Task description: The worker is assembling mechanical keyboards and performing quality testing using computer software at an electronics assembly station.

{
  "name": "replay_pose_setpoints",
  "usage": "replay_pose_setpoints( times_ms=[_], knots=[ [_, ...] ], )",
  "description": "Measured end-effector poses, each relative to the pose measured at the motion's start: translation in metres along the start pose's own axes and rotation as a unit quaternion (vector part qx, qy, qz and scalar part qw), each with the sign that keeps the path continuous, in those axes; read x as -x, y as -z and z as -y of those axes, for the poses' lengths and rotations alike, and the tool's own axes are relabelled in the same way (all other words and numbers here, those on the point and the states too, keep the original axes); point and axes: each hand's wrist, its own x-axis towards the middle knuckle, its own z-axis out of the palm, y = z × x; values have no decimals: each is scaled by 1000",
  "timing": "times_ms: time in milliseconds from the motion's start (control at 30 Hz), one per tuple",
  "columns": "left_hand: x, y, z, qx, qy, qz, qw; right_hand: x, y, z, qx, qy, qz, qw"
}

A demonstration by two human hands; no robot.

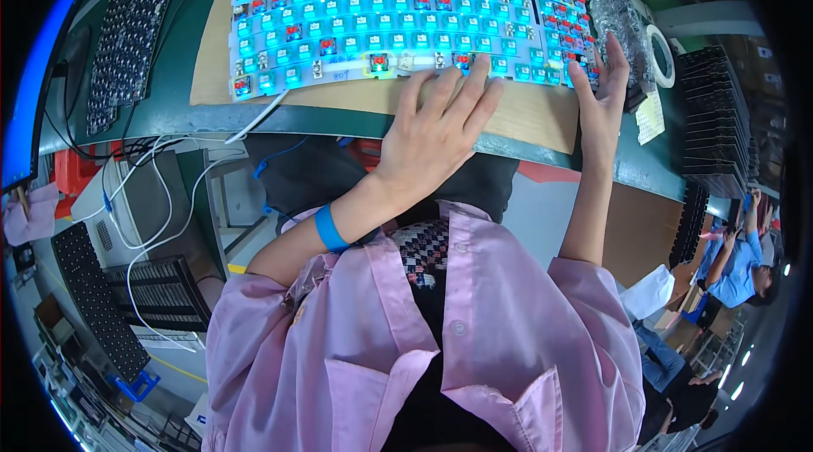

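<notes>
A keyboard without keycaps [373, 24] lies on a tan board, its rows of switches glowing cyan, with red ones among them. My left hand [436, 130], with a blue band at the wrist, reaches over the keyboard's near edge. Its fingers are stretched out and the fingertips rest on or just over the bottom row. My right hand [603, 101] stands at the keyboard's right end, thumb and fingers apart, with the thumb beside the lower right switches. Nothing shows in either hand. A white cable [258, 119] runs near the keyboard's lower left corner.
Crumpled clear plastic [622, 20] and a white tape roll [660, 57] lie right of the keyboard. Farther right stands a stack of black panels [716, 118]. A black switch-studded plate [140, 24] and a lit screen [42, 71] are at left. Another person [735, 266] is at far right.
</notes>
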Motion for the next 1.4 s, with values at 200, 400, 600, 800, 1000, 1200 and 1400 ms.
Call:
replay_pose_setpoints(
  times_ms=[200, 400, 600, 800, 1000, 1200, 1400],
  knots=[
    [-1, 2, 0, 14, -8, -39, 999, 2, -3, 9, -2, -28, 43, 999],
    [-3, 39, 23, 136, -86, 82, 984, 1, -4, 6, -98, -20, -61, 993],
    [47, 73, 117, 16, 160, -208, 965, 27, -25, 58, 150, 224, 28, 962],
    [69, 64, 130, 3, 186, -142, 972, 33, -64, 78, 152, 276, 105, 943],
    [79, 63, 144, -65, 45, -146, 986, 50, -90, 91, 292, 334, 203, 873],
    [70, 68, 133, -11, 138, -206, 969, 49, -69, 85, 348, 386, 196, 832],
    [68, 86, 122, 144, 318, -108, 931, 11, -11, 41, 392, 158, 72, 903]
  ],
)
